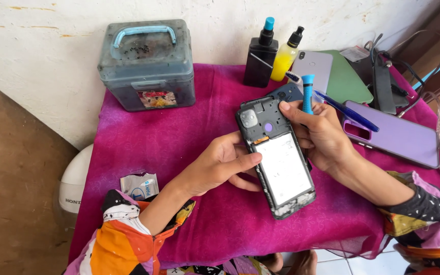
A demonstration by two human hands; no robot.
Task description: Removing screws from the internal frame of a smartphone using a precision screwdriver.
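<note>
My left hand grips the left edge of an opened smartphone held above a magenta cloth. The phone's back cover is off, showing a black frame, the camera module and a white battery. My right hand steadies the phone's right edge with the index finger on its upper frame. It also holds a blue-handled screwdriver upright between the fingers.
A grey plastic box with a blue handle stands at the back left. A black bottle and a yellow bottle stand behind the phone. Several phones, a purple one, a blue pen and a small packet lie on the magenta cloth.
</note>
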